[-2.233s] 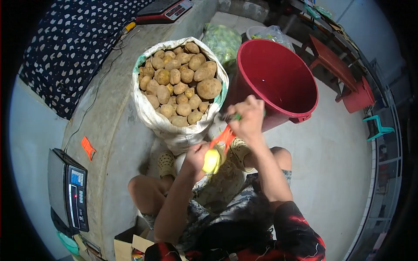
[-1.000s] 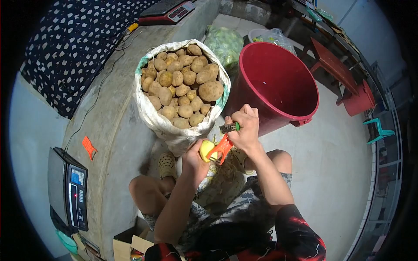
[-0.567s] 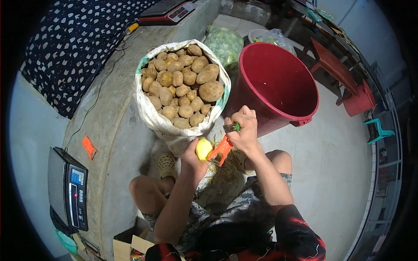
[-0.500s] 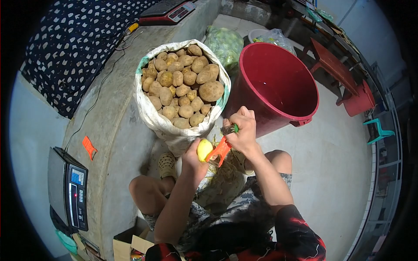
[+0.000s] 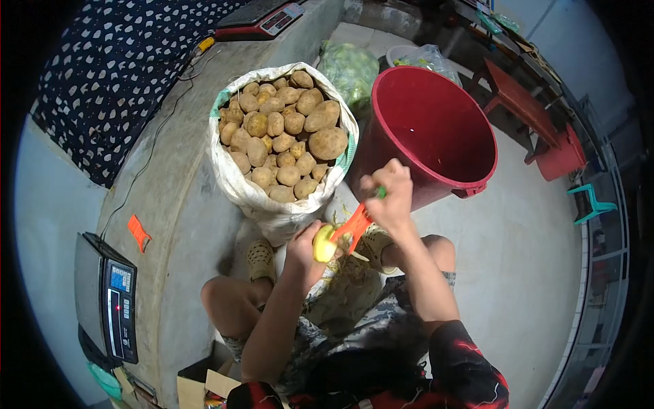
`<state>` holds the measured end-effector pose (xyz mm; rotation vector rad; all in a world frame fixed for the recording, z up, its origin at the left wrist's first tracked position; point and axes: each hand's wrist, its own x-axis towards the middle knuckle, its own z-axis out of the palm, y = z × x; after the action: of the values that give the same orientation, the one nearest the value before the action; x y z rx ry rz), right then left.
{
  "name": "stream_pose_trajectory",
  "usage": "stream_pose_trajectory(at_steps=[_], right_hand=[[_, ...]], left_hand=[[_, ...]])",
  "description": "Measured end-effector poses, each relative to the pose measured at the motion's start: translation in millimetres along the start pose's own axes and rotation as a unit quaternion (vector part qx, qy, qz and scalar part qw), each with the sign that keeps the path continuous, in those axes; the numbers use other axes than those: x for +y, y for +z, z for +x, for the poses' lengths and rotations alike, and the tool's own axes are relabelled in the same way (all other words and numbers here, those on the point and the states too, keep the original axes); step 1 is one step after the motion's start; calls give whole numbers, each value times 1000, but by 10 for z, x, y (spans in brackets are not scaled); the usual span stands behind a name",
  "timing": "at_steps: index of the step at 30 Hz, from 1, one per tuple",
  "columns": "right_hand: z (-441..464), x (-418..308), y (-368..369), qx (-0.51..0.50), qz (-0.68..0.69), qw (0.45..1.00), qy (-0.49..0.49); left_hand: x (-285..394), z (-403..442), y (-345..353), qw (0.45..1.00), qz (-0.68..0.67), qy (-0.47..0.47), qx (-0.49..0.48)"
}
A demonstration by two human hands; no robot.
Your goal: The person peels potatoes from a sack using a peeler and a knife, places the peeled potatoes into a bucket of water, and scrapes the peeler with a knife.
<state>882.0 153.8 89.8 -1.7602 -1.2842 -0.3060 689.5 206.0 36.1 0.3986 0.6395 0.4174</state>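
My left hand [image 5: 304,251] is closed round a peeled yellow potato [image 5: 324,244]. In my right hand [image 5: 390,197] is an orange peeler [image 5: 353,226], its head close against the potato's right side; a green piece shows between the fingers. A thin strip of peel [image 5: 360,257] hangs below the peeler. Beyond my hands stands a white sack [image 5: 272,219] full of unpeeled potatoes [image 5: 287,176]. Scattered peelings [image 5: 346,273] lie between my feet.
A large red bucket [image 5: 436,129] stands right of the sack, with a bag of green vegetables [image 5: 349,71] behind. At left are a scale [image 5: 112,300] and another orange peeler [image 5: 139,232] on the ledge. A cardboard box [image 5: 194,392] sits lower left.
My right hand has moved slightly up and right with the peeler, which is tilted differently. The potato has shifted a little in my left hand, and a peel strip now hangs below the peeler.
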Motion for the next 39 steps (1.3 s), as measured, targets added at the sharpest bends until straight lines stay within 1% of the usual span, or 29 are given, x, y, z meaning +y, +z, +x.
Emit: stream_pose_trajectory(at_steps=[1, 3, 4, 5, 6, 7, 9, 10, 11, 14, 16, 17, 19, 20, 21, 22, 23, 25, 26, 28, 29, 30, 31, 32, 33, 34, 35, 36, 39], right_hand=[[-10, -174, -5, -18, -25, 997, -64], [-28, -340, -23, -20, -13, 984, -178], [-17, -260, -9, -20, -14, 984, -175], [22, -97, 18, 9, -30, 990, -140], [65, 56, 33, 39, -46, 992, -108], [89, 169, 21, 70, -69, 994, -57], [82, 317, 5, 55, -13, 997, 54], [44, 311, 14, 55, -13, 997, 54], [14, 286, 32, 43, -9, 998, 52], [9, 220, 122, 9, 16, 999, 49], [-48, 187, 159, -21, 58, 996, 62], [-55, 166, 181, -33, 87, 993, 69], [-2, -40, 87, -63, 50, 997, 11], [-9, 38, 132, -62, 52, 997, 11], [-29, 186, 204, -54, 7, 998, 25], [-23, 238, 211, -46, -39, 997, 39], [-36, 279, 192, -44, -40, 997, 40], [-16, 261, 148, -97, 29, 984, 145], [-54, 231, 162, -111, 77, 982, 134], [-6, -13, 51, -120, 53, 991, 41], [-7, -44, 43, -119, 24, 993, 0], [-25, 25, 81, -119, 25, 993, 1], [-26, 135, 137, -115, -5, 992, 52], [-32, 228, 176, -110, -35, 988, 101], [-1, 173, 153, -108, -35, 989, 99], [1, 107, 126, -95, 39, 989, 110], [-10, 32, 95, -82, 112, 983, 120], [-16, -77, 73, -62, 95, 992, 50], [-41, 67, 173, -18, 58, 998, 9]], left_hand=[[-14, 37, -31, 999, -48, 9, 19], [-52, 36, 13, 998, -36, 30, 39], [-39, -3, 59, 999, -9, 24, 47], [-41, -33, 78, 998, 18, 18, 55], [-25, -34, 20, 997, 74, 13, 17], [-13, -47, 44, 997, 74, 15, 16], [16, -87, 99, 998, 30, 54, -15], [22, 3, 90, 995, -70, 25, 66], [40, 61, 50, 988, -108, 6, 107], [-33, 145, -230, 985, -143, -18, 92], [-40, 15, -46, 997, 25, 72, 33], [-54, -7, 25, 997, 24, 69, 31], [-52, -56, 138, 985, 99, 124, 60], [-51, -102, 184, 979, 132, 140, 64], [-64, -111, 168, 979, 134, 139, 64], [-92, -109, 145, 970, 162, 174, 46], [-120, -90, 121, 959, 189, 210, 26], [-114, -71, 112, 954, 193, 229, 22], [-114, -79, 115, 949, 204, 235, 44], [-101, -87, 130, 945, 215, 239, 69], [-107, -88, 129, 923, 256, 278, 70], [-114, -91, 131, 899, 295, 317, 69], [-125, -96, 126, 899, 295, 317, 68], [-134, -98, 118, 930, 244, 269, 63], [-112, -103, 135, 955, 191, 219, 56], [-75, -117, 147, 955, 191, 220, 55], [-37, -150, 161, 982, 114, 142, 45], [-6, -172, 187, 997, 35, 62, 34], [-26, -199, 243, 996, 38, 64, 43]])
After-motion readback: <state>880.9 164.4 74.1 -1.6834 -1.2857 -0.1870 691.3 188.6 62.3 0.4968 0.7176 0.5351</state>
